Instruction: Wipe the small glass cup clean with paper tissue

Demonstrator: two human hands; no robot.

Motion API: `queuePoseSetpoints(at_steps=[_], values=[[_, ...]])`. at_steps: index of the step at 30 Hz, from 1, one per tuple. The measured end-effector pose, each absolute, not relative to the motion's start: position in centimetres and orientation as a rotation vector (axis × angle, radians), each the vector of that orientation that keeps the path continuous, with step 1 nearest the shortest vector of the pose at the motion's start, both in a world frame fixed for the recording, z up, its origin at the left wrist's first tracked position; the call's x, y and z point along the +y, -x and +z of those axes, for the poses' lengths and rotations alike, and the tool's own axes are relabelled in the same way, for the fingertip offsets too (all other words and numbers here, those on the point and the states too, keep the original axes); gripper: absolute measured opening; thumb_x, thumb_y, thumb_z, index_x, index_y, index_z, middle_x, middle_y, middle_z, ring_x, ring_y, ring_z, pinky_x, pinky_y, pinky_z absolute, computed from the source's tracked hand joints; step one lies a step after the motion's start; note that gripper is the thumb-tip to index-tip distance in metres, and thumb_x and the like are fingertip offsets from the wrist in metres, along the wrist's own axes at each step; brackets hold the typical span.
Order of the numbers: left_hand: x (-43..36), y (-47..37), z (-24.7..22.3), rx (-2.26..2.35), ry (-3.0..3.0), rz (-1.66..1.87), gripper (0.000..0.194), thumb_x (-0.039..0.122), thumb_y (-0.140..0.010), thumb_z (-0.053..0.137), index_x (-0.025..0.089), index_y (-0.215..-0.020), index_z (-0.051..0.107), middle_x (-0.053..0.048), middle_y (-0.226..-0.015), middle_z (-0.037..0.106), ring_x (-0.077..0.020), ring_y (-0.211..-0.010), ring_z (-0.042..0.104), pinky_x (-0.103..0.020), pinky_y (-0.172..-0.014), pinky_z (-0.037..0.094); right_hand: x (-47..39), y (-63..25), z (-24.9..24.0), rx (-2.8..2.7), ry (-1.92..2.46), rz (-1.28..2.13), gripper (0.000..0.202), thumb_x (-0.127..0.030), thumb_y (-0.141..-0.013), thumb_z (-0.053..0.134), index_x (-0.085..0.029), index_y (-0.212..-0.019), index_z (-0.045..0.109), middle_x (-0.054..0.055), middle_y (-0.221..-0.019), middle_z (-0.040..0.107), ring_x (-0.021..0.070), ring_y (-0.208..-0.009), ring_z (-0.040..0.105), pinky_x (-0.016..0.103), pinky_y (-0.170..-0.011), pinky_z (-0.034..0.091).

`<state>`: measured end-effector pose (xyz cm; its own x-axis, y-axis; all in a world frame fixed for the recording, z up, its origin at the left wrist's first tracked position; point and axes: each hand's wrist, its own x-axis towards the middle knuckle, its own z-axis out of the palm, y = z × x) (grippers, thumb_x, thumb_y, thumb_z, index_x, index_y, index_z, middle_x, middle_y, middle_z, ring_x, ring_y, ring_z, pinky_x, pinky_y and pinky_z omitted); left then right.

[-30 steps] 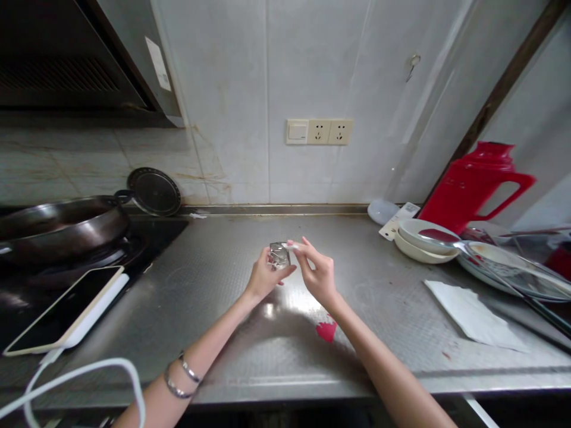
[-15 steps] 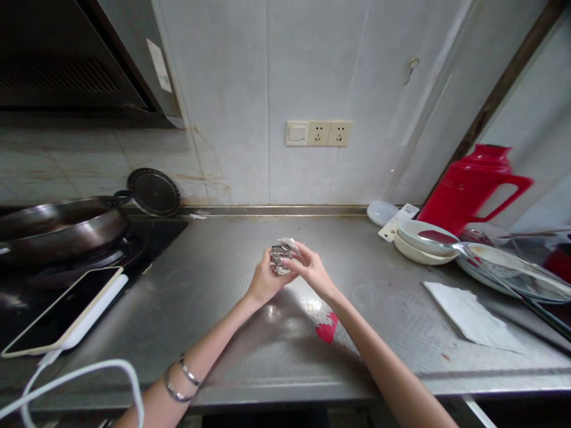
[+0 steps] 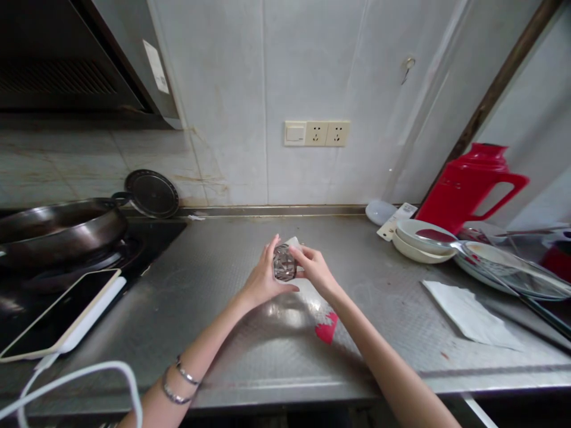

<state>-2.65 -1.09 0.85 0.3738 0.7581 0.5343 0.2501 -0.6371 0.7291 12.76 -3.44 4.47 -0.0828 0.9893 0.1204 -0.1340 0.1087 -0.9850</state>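
Observation:
Over the middle of the metal counter [image 3: 214, 261], both hands are at a small grey cut-patterned glass [image 3: 284, 263]. My left hand [image 3: 262, 279] cups its left side, with the fingers up along it and the thumb stretched out below. From the right, my right hand [image 3: 314, 270] grips a white paper tissue [image 3: 293, 242] against the glass, fingers bent. Part of the tissue and the far side of the glass are hidden by the hands. A red torn-edged scrap [image 3: 326, 328] lies on the counter below my right wrist.
On the left are a pan [image 3: 62, 223] on the stove, a phone [image 3: 57, 315] with a white cable [image 3: 89, 371], and a round dark lid [image 3: 151, 194]. To the right stand stacked bowls [image 3: 422, 246], a red thermos [image 3: 468, 187], plates [image 3: 495, 285] and a folded paper towel [image 3: 468, 315].
The glass has turned, so more of its patterned surface shows. My left fingers have straightened and the left thumb has come away from the glass. The view has shifted slightly.

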Motion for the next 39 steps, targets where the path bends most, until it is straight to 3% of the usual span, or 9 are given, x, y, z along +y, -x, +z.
queuePoseSetpoints(at_steps=[4, 8, 13, 18, 24, 27, 30, 35, 39], values=[[-1.2, 2.7, 1.1, 0.859, -2.099, 1.252, 0.102, 0.031, -0.056, 0.084, 0.026, -0.139, 0.025, -0.014, -0.136, 0.044, -0.0299, -0.124, 0.046, -0.048, -0.104, 0.037, -2.9, -12.9, 3.9, -1.185, 0.984, 1.270, 0.050, -0.060, -0.079, 0.055, -0.014, -0.096, 0.067, 0.010, -0.091, 0.070, 0.0208, -0.077, 0.067, 0.027, -0.053, 0.057], [-1.6, 2.4, 1.2, 0.878, -2.027, 1.261, 0.093, 0.032, -0.056, 0.083, 0.023, -0.133, 0.030, -0.012, -0.127, 0.052, -0.0264, -0.113, 0.055, -0.041, -0.095, 0.046, -2.5, -13.3, 3.8, -1.239, 1.012, 1.228, 0.049, -0.061, -0.077, 0.056, -0.015, -0.086, 0.067, 0.007, -0.080, 0.068, 0.0175, -0.063, 0.065, 0.027, -0.049, 0.055], [-2.3, 1.9, 1.3, 0.899, -1.935, 1.247, 0.088, 0.030, -0.055, 0.083, 0.022, -0.127, 0.033, -0.009, -0.115, 0.058, -0.0222, -0.100, 0.061, -0.035, -0.086, 0.051, -2.5, -13.9, 3.8, -1.467, 1.197, 0.617, 0.048, -0.056, -0.081, 0.052, -0.015, -0.058, 0.059, -0.001, -0.054, 0.051, 0.0101, -0.049, 0.049, 0.020, -0.046, 0.040], [-2.4, 1.7, 1.4, 0.935, -1.909, 1.217, 0.082, 0.030, -0.057, 0.082, 0.023, -0.123, 0.033, -0.007, -0.112, 0.059, -0.0199, -0.092, 0.063, -0.034, -0.081, 0.052, -3.0, -13.9, 4.2, -1.485, 1.141, 0.347, 0.044, -0.045, -0.087, 0.050, -0.014, -0.058, 0.062, -0.002, -0.053, 0.053, 0.0107, -0.053, 0.049, 0.021, -0.051, 0.035], [-2.1, 1.6, 1.0, 0.954, -1.880, 1.266, 0.080, 0.030, -0.056, 0.082, 0.023, -0.120, 0.035, -0.006, -0.111, 0.061, -0.0195, -0.091, 0.063, -0.033, -0.080, 0.051, -3.6, -13.2, 4.0, -1.538, 0.991, 0.489, 0.028, -0.040, -0.087, 0.053, -0.022, -0.088, 0.075, 0.002, -0.083, 0.074, 0.0239, -0.084, 0.068, 0.032, -0.076, 0.052], [-1.7, 1.7, 0.7, 0.988, -1.862, 1.295, 0.077, 0.032, -0.057, 0.081, 0.023, -0.119, 0.036, -0.007, -0.110, 0.062, -0.0200, -0.092, 0.063, -0.033, -0.081, 0.050, -3.8, -12.9, 3.7, -1.570, 0.883, 0.479, 0.025, -0.039, -0.087, 0.053, -0.027, -0.094, 0.074, 0.001, -0.097, 0.074, 0.0269, -0.100, 0.066, 0.044, -0.096, 0.047], [-1.5, 1.8, 0.6, 0.997, -1.854, 1.298, 0.076, 0.032, -0.057, 0.081, 0.022, -0.118, 0.037, -0.007, -0.111, 0.061, -0.0203, -0.093, 0.063, -0.033, -0.083, 0.049, -3.8, -13.0, 3.8, -1.584, 0.846, 0.495, 0.025, -0.039, -0.087, 0.053, -0.028, -0.092, 0.075, -0.001, -0.091, 0.074, 0.0263, -0.099, 0.067, 0.048, -0.104, 0.040], [-1.7, 1.7, 0.7, 0.948, -1.878, 1.249, 0.077, 0.029, -0.058, 0.081, 0.021, -0.120, 0.036, -0.009, -0.115, 0.059, -0.0196, -0.093, 0.062, -0.033, -0.083, 0.048, -3.7, -13.5, 4.2, -1.449, 0.973, 0.552, 0.032, -0.043, -0.087, 0.053, -0.020, -0.089, 0.075, 0.002, -0.080, 0.074, 0.0246, -0.085, 0.068, 0.037, -0.082, 0.052], [-2.1, 1.5, 0.7, 0.928, -1.897, 1.214, 0.078, 0.028, -0.057, 0.082, 0.021, -0.121, 0.038, -0.010, -0.114, 0.059, -0.0214, -0.094, 0.061, -0.034, -0.082, 0.049, -3.3, -13.4, 3.8, -1.417, 1.058, 0.456, 0.032, -0.042, -0.087, 0.053, -0.019, -0.086, 0.075, 0.004, -0.082, 0.074, 0.0244, -0.080, 0.068, 0.032, -0.071, 0.051]])
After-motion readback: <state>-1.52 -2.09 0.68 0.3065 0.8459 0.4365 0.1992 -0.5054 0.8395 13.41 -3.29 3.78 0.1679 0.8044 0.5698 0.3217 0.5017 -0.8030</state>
